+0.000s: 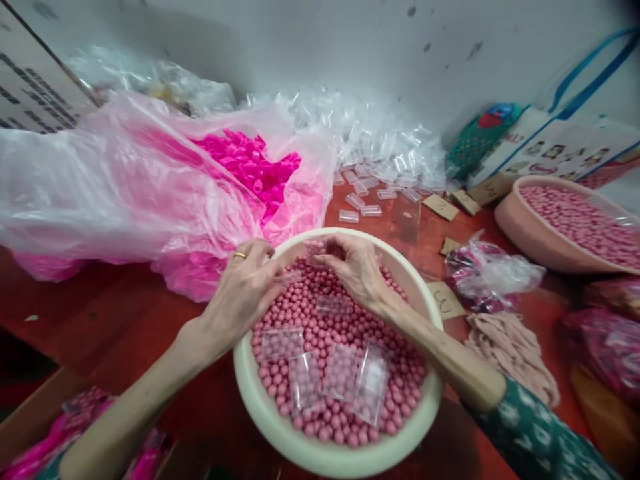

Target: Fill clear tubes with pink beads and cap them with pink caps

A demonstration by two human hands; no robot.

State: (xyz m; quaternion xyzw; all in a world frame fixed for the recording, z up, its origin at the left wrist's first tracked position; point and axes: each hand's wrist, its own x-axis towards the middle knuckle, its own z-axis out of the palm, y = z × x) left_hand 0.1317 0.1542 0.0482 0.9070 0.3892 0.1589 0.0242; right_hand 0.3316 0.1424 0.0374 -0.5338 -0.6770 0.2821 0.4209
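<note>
A cream basin [245, 393] filled with round pink beads [345, 420] stands in front of me. Over its far side, my right hand [357, 263] pinches a small clear plastic case [316, 249] between thumb and fingers; pink shows through it. My left hand [253, 277] is at the basin's far left rim, its fingers closed on another clear piece [291, 277], which looks like a similar case and is partly hidden. Several more clear cases, such as one flat case [283, 343] and one tilted case [371, 383], lie on the beads.
Behind the basin, a pink plastic bag [165, 193] holds bright pink parts [250, 163]. A heap of clear cases [380, 143] lies against the wall. At right are a second bead basin [525, 233], marked cardboard pieces [445, 300], a crumpled clear bag [493, 270] and a cloth [515, 353].
</note>
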